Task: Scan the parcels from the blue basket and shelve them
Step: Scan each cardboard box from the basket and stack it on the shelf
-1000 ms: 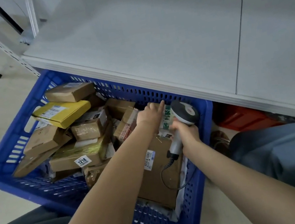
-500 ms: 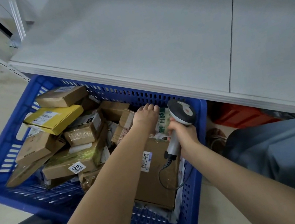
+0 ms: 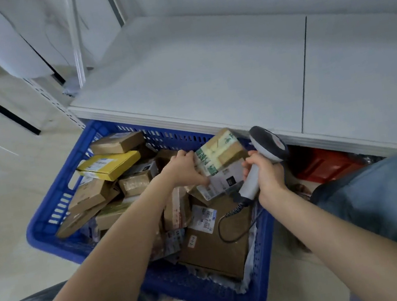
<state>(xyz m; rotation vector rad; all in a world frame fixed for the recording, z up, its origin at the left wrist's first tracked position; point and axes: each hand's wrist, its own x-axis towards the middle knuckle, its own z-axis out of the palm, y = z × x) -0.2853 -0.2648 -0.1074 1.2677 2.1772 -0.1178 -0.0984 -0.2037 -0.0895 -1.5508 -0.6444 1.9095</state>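
Looking down from the head camera. Gripping with the left hand [image 3: 182, 170] the near-left end of a small brown parcel [image 3: 222, 152] bound in green-printed tape, curling the fingers round its edge and turning a white label on its lower side toward the camera. Holding that parcel tilted above the heap, over the far right corner of the blue basket [image 3: 47, 225], just below the front lip of the white shelf [image 3: 206, 75].

Clasping with the right hand [image 3: 267, 174] the pale handle of a barcode scanner [image 3: 268, 145], wrapping all fingers round it and raising the dark head just beside the parcel's right end; touching it or not, impossible to tell. Trailing a coiled cable [image 3: 231, 210] from the handle's base down across a large flat brown parcel [image 3: 217, 252] lying at the basket's near right.

Overlooking the other parcels piled in the basket: a yellow box [image 3: 109, 164] toward the far left, a brown box [image 3: 117, 143] behind it, more brown cartons crowding the middle. Taking in also a red bin [image 3: 326, 167] under the shelf at the right, and grey trouser legs [image 3: 396, 196] at the lower corners.
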